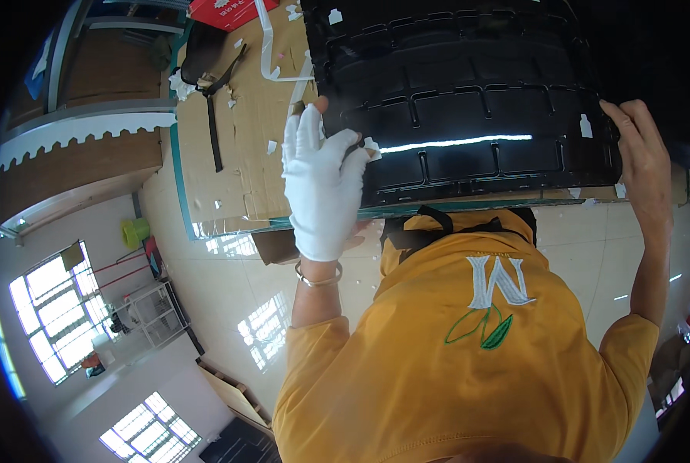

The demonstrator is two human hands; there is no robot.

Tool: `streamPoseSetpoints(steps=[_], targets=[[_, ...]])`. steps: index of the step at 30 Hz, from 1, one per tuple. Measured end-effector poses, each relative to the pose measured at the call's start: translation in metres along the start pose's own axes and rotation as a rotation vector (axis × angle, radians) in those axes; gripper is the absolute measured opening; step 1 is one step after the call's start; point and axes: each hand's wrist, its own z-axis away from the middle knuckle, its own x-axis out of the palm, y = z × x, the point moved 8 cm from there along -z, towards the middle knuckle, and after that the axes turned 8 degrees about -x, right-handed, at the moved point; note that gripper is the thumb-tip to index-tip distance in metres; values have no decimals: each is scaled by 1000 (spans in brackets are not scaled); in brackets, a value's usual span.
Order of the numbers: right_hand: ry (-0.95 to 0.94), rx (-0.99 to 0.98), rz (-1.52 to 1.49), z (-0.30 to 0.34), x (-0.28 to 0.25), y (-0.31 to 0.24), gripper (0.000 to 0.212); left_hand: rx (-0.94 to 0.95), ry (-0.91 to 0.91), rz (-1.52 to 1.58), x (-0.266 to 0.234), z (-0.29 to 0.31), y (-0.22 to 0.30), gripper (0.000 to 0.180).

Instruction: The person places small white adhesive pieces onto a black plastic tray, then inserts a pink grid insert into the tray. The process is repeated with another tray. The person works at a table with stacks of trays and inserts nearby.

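A large black moulded plastic panel with raised ribs lies on the cardboard-covered table in front of me. My left hand, in a white glove with bare fingertips, is at its left edge. Thumb and forefinger pinch a small white sticker at the panel's surface, the other fingers stretched away from me. My bare right hand grips the panel's right edge, its fingertips on the rim. Near it another white sticker sits on the panel, and a further one is at the far left corner.
Left of the panel, the cardboard tabletop carries a black strap, white tape strips and paper scraps. A red box stands at the far edge. Shelving with a scalloped white edge is farther left.
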Motion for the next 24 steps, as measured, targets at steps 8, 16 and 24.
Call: streamPoseSetpoints(steps=[8, 16, 24], targets=[[4, -44, -20, -2, 0, 0, 37, 62, -58, -62, 6, -7, 4, 17], [10, -19, -53, -1, 2, 3, 36, 35, -91, -141, 4, -9, 10, 15], [26, -13, -58, -4, 5, 9, 35, 91, -104, -157, 5, -9, 15, 15]])
